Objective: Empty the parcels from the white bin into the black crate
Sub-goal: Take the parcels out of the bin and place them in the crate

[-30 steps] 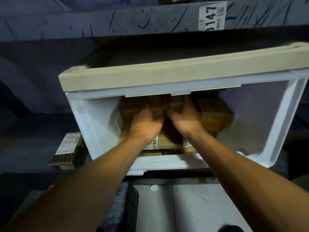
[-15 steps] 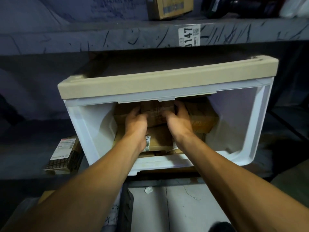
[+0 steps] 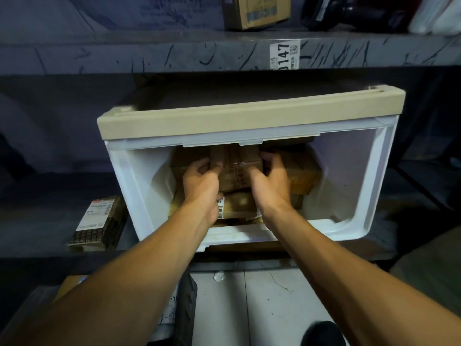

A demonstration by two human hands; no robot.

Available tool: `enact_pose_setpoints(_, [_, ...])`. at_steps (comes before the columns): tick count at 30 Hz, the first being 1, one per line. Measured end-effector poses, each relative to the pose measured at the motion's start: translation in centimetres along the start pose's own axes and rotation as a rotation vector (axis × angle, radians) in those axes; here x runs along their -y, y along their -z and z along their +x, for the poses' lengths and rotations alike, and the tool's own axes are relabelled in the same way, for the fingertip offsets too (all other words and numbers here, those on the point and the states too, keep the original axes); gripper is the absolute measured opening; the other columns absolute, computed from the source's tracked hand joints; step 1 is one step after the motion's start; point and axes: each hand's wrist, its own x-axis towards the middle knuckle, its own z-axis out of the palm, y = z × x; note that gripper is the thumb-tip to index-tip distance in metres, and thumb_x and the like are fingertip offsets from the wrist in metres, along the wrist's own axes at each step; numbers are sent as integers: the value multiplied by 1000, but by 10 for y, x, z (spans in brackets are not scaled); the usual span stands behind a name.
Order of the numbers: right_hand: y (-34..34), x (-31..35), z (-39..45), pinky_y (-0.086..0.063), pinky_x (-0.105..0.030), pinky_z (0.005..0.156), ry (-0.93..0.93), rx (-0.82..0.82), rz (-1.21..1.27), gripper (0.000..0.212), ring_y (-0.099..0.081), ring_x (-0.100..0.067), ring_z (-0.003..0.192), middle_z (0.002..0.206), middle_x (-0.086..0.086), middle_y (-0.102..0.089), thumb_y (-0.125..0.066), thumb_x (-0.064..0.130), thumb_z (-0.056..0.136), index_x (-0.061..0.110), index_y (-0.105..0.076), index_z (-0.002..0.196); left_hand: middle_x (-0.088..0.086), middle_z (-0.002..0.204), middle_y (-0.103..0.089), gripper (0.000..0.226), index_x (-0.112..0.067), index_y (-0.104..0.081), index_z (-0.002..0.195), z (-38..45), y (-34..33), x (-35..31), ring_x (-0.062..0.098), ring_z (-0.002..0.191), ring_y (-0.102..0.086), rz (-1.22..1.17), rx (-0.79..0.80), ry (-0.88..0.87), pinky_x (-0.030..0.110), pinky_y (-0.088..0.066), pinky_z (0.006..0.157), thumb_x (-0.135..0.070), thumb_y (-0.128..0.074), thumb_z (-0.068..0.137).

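The white bin [image 3: 374,186] with a beige top rim sits on a grey shelf, its open front facing me. Several brown parcels lie stacked inside it. Both my hands are inside the bin on a taped brown parcel [image 3: 234,168] at the top of the stack. My left hand [image 3: 200,182] grips its left side with thumb and fingers curled round the edge. My right hand [image 3: 270,182] grips its right side. Under it lies a parcel with a barcode label [image 3: 237,207]. The black crate is only partly seen, a dark edge [image 3: 185,310] low between my arms.
A dark labelled parcel [image 3: 98,222] lies on the shelf left of the bin. The shelf above carries a tag reading 0147 [image 3: 284,56], a cardboard box [image 3: 257,11] and dark objects. Pale floor tiles [image 3: 274,303] show below.
My hands closed round the top parcel and drew it slightly forward off the stack. The view pulled back and tilted up, so the upper shelf now shows.
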Motion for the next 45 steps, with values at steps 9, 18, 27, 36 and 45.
enact_pose_setpoints(9, [14,12,-41,-56,-37,95,-4,40,19,41,-62,-14,111,122,3,-64,-70,20,90,31,-54,125,5,119,-71,44,-24,-63,125,-33,21,-8,28,102,-71,-46,32,32,32,-53,62,-18,-78,85])
enact_pose_setpoints(18, [31,33,-99,-52,-16,79,0,9,96,33,-61,-11,110,118,5,-64,-70,15,92,31,-53,116,4,110,-71,30,-23,-67,107,-83,51,-18,27,104,-68,-95,29,62,57,-55,93,-19,-82,82])
enact_pose_setpoints(27, [49,67,-147,-57,-36,91,-128,177,121,22,-59,-15,112,122,3,-62,-64,20,97,30,-57,115,4,102,-74,18,-23,-72,97,-118,97,-49,22,90,-71,-59,45,22,48,-60,84,-14,-80,83])
enact_pose_setpoints(36, [62,102,-143,-51,-45,89,-272,233,-8,34,-54,-24,111,124,-2,-56,-63,38,96,23,-51,124,7,83,-73,6,-14,-74,87,-130,147,-111,18,67,-68,8,12,-27,28,-53,60,-8,-73,86])
enact_pose_setpoints(45, [42,88,-131,-46,-59,102,-479,434,36,58,-52,-36,128,139,-10,-55,-57,60,94,26,-51,141,12,87,-75,7,-7,-76,89,-110,217,-142,25,83,-68,197,92,-80,37,-52,79,-7,-70,87])
